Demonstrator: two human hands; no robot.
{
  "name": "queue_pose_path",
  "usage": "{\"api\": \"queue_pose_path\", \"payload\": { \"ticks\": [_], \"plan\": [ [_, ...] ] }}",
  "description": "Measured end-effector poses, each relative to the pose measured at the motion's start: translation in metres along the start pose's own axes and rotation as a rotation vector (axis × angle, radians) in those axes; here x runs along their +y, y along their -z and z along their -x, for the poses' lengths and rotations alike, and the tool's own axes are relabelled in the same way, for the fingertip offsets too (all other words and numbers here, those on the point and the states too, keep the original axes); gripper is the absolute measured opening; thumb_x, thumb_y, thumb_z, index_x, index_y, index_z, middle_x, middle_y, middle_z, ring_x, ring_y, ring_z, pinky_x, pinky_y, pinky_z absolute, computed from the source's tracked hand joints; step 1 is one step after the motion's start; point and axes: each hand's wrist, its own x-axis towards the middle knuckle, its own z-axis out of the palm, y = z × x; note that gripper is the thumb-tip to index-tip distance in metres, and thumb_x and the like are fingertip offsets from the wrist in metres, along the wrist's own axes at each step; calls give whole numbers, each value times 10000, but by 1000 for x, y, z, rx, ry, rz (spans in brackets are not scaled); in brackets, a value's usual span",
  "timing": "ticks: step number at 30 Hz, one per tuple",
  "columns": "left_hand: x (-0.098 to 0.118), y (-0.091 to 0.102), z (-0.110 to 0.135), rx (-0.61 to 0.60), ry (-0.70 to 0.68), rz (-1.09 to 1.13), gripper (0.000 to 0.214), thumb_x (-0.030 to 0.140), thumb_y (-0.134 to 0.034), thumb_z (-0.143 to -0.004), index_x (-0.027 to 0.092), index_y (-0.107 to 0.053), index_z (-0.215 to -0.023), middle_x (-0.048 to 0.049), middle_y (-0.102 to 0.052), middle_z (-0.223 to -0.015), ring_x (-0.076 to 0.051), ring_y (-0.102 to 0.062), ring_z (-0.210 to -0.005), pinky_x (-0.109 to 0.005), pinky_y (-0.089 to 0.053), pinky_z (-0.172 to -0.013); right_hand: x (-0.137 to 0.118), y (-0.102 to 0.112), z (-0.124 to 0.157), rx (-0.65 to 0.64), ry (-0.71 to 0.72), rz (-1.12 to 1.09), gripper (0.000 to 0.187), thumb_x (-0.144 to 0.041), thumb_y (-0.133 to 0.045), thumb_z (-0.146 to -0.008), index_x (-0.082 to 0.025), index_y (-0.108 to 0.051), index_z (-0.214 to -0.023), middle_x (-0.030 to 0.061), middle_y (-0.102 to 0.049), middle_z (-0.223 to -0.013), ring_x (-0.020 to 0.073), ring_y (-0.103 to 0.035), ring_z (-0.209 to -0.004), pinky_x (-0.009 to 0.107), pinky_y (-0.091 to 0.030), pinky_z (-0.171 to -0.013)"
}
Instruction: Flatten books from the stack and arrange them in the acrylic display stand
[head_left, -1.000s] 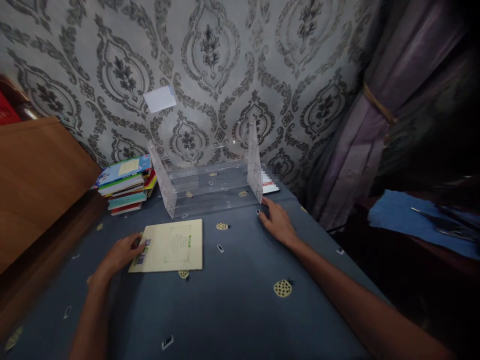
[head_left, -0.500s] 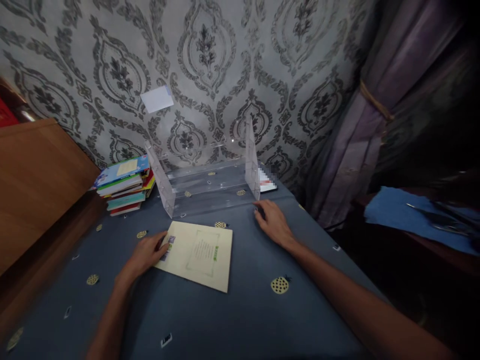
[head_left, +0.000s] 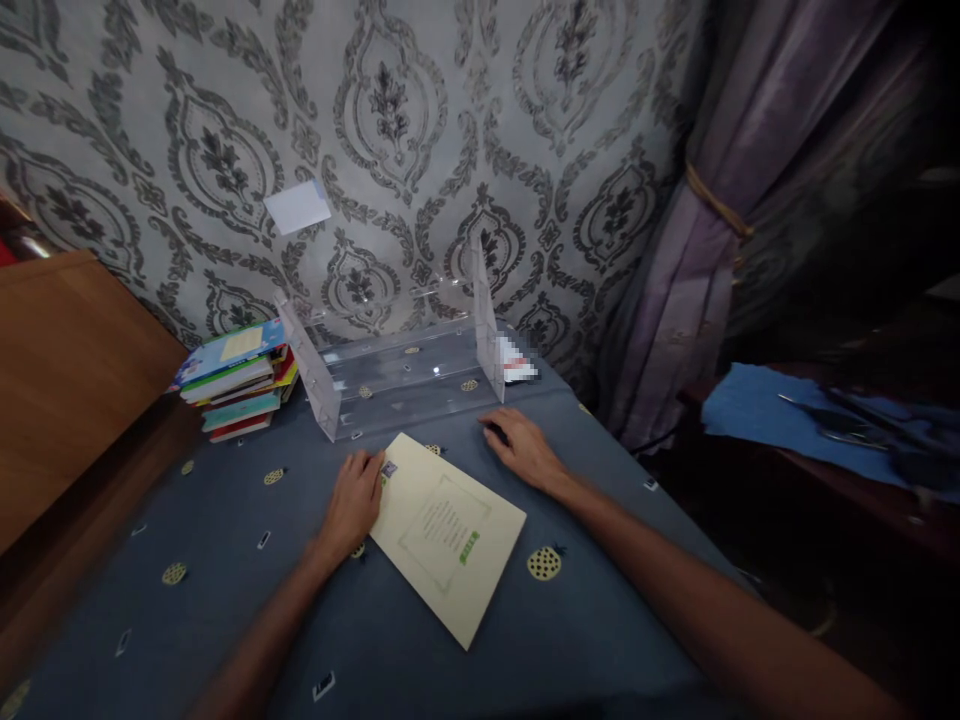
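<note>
A thin cream-covered book (head_left: 459,550) with a framed block of print and a small green title lies turned at an angle on the blue cloth. My left hand (head_left: 355,500) grips its upper left edge, covering part of the pictures there. My right hand (head_left: 523,447) rests on the cloth with its fingers loosely bent, thumb and forefinger apart and nothing between them. Just beyond it stands a clear plastic rack (head_left: 491,330) with two upright side panels. Low see-through bars join the panels.
Left of the rack is a stack of books (head_left: 236,385), beside a wooden panel (head_left: 75,370). A partly blurred-out flat object (head_left: 517,360) lies behind the rack's right panel. Patterned wallpaper (head_left: 390,110) closes off the back. At right are a tied curtain (head_left: 694,280) and blue cloth holding tools (head_left: 757,400).
The book has turned clockwise, its free end swinging down and right towards me. My left hand has moved right with it. My right hand stays by the rack; the whole view has shifted slightly.
</note>
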Motion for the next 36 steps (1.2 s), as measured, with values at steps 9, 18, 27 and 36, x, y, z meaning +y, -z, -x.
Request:
{"api": "queue_pose_path", "payload": {
  "ticks": [9,18,27,36],
  "plan": [
    [29,-22,-36,-19,-115,156,343,149,-418,-964,187,-652,-1213,-70,-602,-943,-215,-546,-910,-380,-480,-864,-3,1,0,-27,15,26,226,-165,-500,-919,-160,-687,-1045,108,-706,-1002,243,-627,-983,371,-490,-908],
    [53,-38,-72,-63,-227,97,334,152,-476,-945,199,-692,-1195,-74,-611,-943,-225,-537,-941,-383,-476,-859,-11,6,1,-52,12,28,217,-170,-476,-945,-162,-671,-1042,99,-687,-1016,235,-601,-1006,359,-455,-945],
    [64,-44,-84,3,-152,76,292,152,-484,-943,216,-703,-1126,-76,-621,-975,-234,-551,-954,-406,-480,-879,-3,3,0,-12,-59,49,230,-153,-487,-920,-157,-674,-1053,111,-680,-1031,253,-595,-1012,365,-457,-928],
    [56,-45,-71,89,-107,246,288,142,-417,-959,183,-653,-1118,-81,-610,-1024,-214,-578,-989,-374,-505,-902,2,2,3,8,-68,-11,229,-153,-485,-914,-174,-666,-1054,95,-697,-1039,237,-613,-1009,359,-465,-935]
  ]
}}
